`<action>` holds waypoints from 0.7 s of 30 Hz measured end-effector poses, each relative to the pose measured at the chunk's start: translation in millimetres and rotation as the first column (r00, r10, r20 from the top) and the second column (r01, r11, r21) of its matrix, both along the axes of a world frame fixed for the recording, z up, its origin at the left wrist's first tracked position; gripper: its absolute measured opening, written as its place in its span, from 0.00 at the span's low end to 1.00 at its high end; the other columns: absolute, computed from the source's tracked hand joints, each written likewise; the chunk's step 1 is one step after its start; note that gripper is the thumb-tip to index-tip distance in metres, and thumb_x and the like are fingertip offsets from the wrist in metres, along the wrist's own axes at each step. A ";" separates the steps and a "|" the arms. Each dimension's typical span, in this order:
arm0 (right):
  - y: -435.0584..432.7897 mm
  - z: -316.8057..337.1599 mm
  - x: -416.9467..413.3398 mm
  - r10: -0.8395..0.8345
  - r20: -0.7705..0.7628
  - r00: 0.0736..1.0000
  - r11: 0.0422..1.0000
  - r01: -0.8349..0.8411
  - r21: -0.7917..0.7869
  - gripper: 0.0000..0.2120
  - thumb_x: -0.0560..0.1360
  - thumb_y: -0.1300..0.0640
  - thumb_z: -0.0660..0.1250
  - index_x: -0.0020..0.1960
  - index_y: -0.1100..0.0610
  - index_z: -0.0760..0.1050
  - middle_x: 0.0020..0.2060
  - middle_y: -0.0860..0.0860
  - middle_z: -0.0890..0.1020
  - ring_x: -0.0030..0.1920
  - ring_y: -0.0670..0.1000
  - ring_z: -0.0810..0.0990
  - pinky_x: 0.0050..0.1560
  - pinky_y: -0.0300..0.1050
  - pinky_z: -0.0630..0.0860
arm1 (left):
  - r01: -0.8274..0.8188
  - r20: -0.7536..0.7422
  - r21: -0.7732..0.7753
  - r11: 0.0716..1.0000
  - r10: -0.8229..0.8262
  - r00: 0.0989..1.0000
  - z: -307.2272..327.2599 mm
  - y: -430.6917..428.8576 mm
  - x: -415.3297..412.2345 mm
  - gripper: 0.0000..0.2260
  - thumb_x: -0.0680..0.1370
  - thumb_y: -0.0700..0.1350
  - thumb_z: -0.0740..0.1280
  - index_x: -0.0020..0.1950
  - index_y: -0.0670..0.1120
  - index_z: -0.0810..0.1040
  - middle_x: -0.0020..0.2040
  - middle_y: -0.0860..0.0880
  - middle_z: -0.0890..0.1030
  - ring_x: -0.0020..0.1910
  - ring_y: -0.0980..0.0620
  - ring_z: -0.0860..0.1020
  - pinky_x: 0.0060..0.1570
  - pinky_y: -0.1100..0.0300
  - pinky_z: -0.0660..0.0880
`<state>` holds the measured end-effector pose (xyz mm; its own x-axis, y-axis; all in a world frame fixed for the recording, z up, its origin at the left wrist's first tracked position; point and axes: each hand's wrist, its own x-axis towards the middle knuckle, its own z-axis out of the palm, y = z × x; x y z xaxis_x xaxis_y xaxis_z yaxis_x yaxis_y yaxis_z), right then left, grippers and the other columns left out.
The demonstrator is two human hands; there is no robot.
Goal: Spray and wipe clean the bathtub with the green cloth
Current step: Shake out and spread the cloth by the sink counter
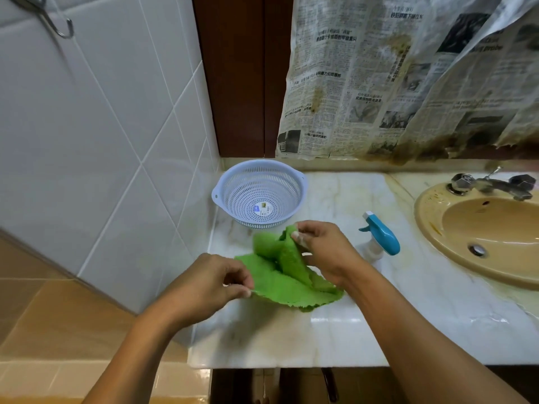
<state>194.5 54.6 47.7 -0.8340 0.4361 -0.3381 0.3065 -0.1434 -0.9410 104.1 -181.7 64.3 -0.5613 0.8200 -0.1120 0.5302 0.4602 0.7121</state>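
Note:
The green cloth (287,275) lies crumpled on the marble counter (291,339), partly lifted. My left hand (210,282) pinches its near left edge between thumb and fingers. My right hand (323,246) pinches the raised far corner and holds it above the counter. A spray bottle (379,239) with a blue and white trigger head stands just right of my right hand. The tan rim at the lower left (73,374) may be the bathtub edge; the tub itself is out of view.
A pale blue colander (259,193) sits on the counter behind the cloth. A beige sink (484,228) with a metal tap (493,185) is at the right. Stained newspaper (393,77) hangs above. White tiled wall (87,126) stands at the left.

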 end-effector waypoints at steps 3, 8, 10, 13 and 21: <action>-4.2 28.5 5.7 0.085 -0.067 0.994 0.996 -0.085 0.002 0.06 0.80 0.64 0.68 0.53 0.59 0.85 0.48 0.62 0.86 0.47 0.57 0.81 0.49 0.52 0.79 | -0.086 -0.061 0.174 0.981 0.098 0.993 5.1 9.9 -1.3 0.14 0.76 0.43 0.77 0.56 0.60 0.84 0.53 0.65 0.84 0.56 0.63 0.81 0.59 0.62 0.76; -7.8 82.9 23.2 0.262 -0.148 0.954 0.965 -0.254 0.070 0.06 0.79 0.65 0.69 0.53 0.62 0.83 0.44 0.56 0.85 0.45 0.52 0.83 0.51 0.50 0.80 | 0.000 0.017 0.335 0.942 -0.006 1.000 41.8 50.2 -3.5 0.28 0.77 0.41 0.76 0.74 0.57 0.74 0.71 0.62 0.76 0.72 0.64 0.71 0.71 0.65 0.66; -6.9 101.2 35.5 0.289 -0.161 0.944 0.955 -0.274 0.110 0.06 0.80 0.64 0.68 0.54 0.63 0.82 0.45 0.58 0.84 0.46 0.54 0.83 0.52 0.52 0.80 | 0.087 0.063 0.299 0.950 -0.111 0.992 57.3 60.9 -2.5 0.24 0.78 0.38 0.74 0.73 0.53 0.76 0.68 0.58 0.80 0.70 0.60 0.75 0.69 0.62 0.71; 1.0 123.6 59.8 0.239 -0.210 0.948 0.968 -0.214 0.135 0.05 0.80 0.66 0.66 0.52 0.65 0.81 0.41 0.57 0.82 0.39 0.50 0.80 0.41 0.41 0.79 | 0.134 0.070 0.252 0.958 -0.156 0.985 70.9 65.1 4.5 0.09 0.81 0.38 0.71 0.60 0.45 0.84 0.55 0.48 0.85 0.58 0.51 0.82 0.63 0.46 0.78; 34.6 141.7 138.8 0.064 -0.245 0.967 0.968 0.000 0.251 0.06 0.82 0.65 0.65 0.47 0.60 0.77 0.36 0.52 0.78 0.32 0.43 0.75 0.31 0.33 0.71 | -0.099 0.158 0.421 0.902 0.034 0.987 99.8 73.7 84.5 0.12 0.86 0.39 0.62 0.55 0.47 0.86 0.45 0.51 0.87 0.44 0.55 0.84 0.47 0.59 0.79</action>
